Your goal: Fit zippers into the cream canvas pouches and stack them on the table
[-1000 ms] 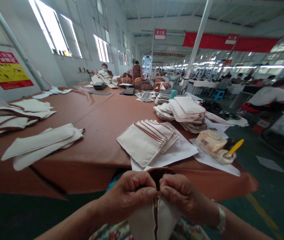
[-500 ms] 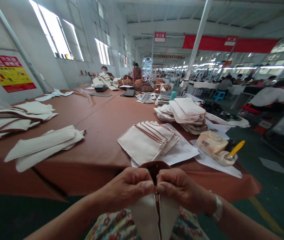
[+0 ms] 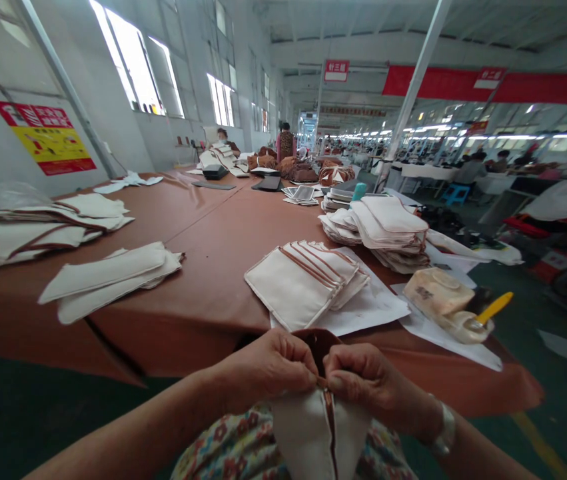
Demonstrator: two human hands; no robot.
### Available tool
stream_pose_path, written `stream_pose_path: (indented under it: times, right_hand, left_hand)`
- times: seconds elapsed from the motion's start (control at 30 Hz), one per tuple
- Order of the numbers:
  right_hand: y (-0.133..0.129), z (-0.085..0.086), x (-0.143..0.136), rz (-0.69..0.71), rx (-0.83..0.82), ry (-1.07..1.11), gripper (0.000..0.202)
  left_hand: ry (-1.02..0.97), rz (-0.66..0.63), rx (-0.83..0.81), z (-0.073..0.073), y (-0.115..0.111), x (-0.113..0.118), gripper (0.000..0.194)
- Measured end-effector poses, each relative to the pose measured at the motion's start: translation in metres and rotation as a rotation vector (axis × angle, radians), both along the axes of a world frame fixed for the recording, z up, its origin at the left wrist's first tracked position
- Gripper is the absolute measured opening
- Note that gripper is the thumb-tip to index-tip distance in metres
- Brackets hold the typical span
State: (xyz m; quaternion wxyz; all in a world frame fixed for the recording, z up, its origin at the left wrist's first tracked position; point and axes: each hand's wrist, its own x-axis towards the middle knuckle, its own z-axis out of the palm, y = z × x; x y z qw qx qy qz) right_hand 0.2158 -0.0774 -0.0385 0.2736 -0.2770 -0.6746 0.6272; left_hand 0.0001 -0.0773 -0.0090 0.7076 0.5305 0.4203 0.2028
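A cream fabric piece (image 3: 303, 433) with a brown-edged seam down its middle hangs over my lap. My left hand (image 3: 283, 367) pinches the top of it from the left side. Close beside, nearly touching, my right hand (image 3: 363, 377) pinches the same piece at the right of the seam, a bracelet on its wrist. Brown material (image 3: 320, 339) shows just behind the fingers. Beyond the hands, a fanned stack of cream pieces with brown edging (image 3: 298, 283) lies on white paper (image 3: 378, 307).
The brown-covered table (image 3: 203, 233) bears cream pieces (image 3: 108, 273) at left and a taller cream stack (image 3: 388, 223) at right. Near the right corner sit a plastic container (image 3: 436, 293) and a yellow-handled brush (image 3: 496, 308). People are in the background.
The view has turned slightly left, so the table and its stacks appear further right. My hands keep their pinch on the fabric; the left fingers have shifted slightly at the seam top.
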Motion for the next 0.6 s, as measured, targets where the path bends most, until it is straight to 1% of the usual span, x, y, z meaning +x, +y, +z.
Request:
stream_pose_path:
  times: [0.1, 0.13, 0.2, 0.27, 0.33, 0.4, 0.47, 0.6]
  right_hand:
    - [0.0, 0.0, -0.002, -0.015, 0.041, -0.037, 0.04]
    - [0.0, 0.0, -0.003, -0.028, 0.06, -0.05, 0.04]
    - [0.001, 0.001, -0.006, -0.052, 0.116, -0.085, 0.039]
    - [0.002, 0.003, -0.009, -0.075, 0.161, -0.118, 0.04]
    - [0.003, 0.004, -0.011, -0.086, 0.13, -0.108, 0.042]
    - [0.004, 0.005, -0.009, -0.089, 0.06, -0.068, 0.043]
    - [0.003, 0.006, -0.003, -0.108, 0.028, -0.046, 0.042]
    - [-0.003, 0.004, 0.009, -0.123, -0.011, -0.033, 0.028]
  left_hand:
    - [0.09, -0.045, 0.142, 0.0, 0.0, -0.002, 0.011]
    - [0.11, -0.072, 0.191, 0.001, 0.0, -0.004, 0.013]
    - [0.13, -0.141, 0.257, 0.004, 0.001, -0.007, 0.023]
    - [0.123, -0.196, 0.262, 0.005, 0.003, -0.009, 0.037]
    - [0.078, -0.209, 0.215, 0.003, 0.003, -0.009, 0.042]
    - [-0.005, -0.166, 0.138, -0.002, 0.002, -0.008, 0.04]
    - [-0.076, -0.093, 0.055, -0.006, -0.001, -0.007, 0.037]
    - [-0.129, 0.062, -0.082, -0.012, -0.006, -0.005, 0.03]
